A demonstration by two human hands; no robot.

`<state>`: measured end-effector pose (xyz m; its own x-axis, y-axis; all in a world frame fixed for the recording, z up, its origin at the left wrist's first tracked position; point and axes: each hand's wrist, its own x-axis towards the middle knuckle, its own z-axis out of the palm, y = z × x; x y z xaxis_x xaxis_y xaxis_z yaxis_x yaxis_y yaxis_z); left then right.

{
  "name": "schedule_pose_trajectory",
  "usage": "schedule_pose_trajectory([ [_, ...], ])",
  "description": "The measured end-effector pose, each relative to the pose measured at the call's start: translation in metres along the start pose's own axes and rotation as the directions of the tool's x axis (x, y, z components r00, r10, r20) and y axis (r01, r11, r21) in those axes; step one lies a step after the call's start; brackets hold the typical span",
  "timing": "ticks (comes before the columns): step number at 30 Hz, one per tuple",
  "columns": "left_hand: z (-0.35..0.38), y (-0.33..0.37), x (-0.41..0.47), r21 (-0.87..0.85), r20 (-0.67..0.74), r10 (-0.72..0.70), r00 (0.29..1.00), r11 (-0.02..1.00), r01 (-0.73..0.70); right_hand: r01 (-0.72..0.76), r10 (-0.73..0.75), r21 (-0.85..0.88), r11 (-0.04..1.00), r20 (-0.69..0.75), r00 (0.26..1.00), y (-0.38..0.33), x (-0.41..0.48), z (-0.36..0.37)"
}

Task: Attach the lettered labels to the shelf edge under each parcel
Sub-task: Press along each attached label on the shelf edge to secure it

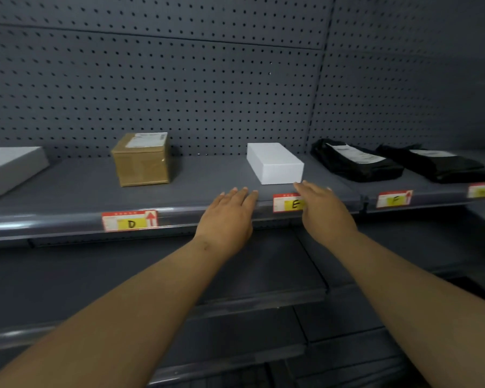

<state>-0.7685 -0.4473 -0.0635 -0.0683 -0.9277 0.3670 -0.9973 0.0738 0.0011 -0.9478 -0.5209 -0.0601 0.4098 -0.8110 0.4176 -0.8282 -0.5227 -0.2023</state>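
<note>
Shelf edge [67, 219]: E label [287, 203] upright, horiz.

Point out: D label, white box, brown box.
D label [131, 224], head view, on the yellow patch with the letter.
white box [272, 157], head view, on its top face.
brown box [143, 169], head view, on its front face.

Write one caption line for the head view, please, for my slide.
Both open hands, left and right, reach to the shelf edge beside label E, under the white box.
</note>
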Motion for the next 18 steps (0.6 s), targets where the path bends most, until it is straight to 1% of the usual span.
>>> schedule_pose_trajectory([
  [2,0.005,0.018,0.011,-0.019,0.006,-0.029,1.0,0.999,0.029,0.004,-0.004,-0.003,1.0,0.015,1.0,0.017,0.002,-0.005],
  [6,0.012,0.043,0.024,-0.033,0.015,-0.082,0.997,0.996,0.082,0.018,-0.02,0.057,0.998,0.039,0.999,0.042,0.006,-0.004],
  [11,0.02,0.052,0.022,0.002,0.037,-0.139,0.99,0.99,0.139,0.115,-0.122,0.094,0.989,0.074,0.99,0.059,0.003,0.001],
  [14,0.021,0.053,0.02,0.03,0.038,-0.145,0.989,0.989,0.144,0.159,-0.165,0.122,0.98,0.04,0.985,0.064,0.001,0.004],
  [18,0.02,0.057,0.019,-0.004,0.021,-0.163,0.986,0.987,0.163,0.175,-0.179,0.155,0.972,0.015,0.984,0.069,0.002,0.01],
])
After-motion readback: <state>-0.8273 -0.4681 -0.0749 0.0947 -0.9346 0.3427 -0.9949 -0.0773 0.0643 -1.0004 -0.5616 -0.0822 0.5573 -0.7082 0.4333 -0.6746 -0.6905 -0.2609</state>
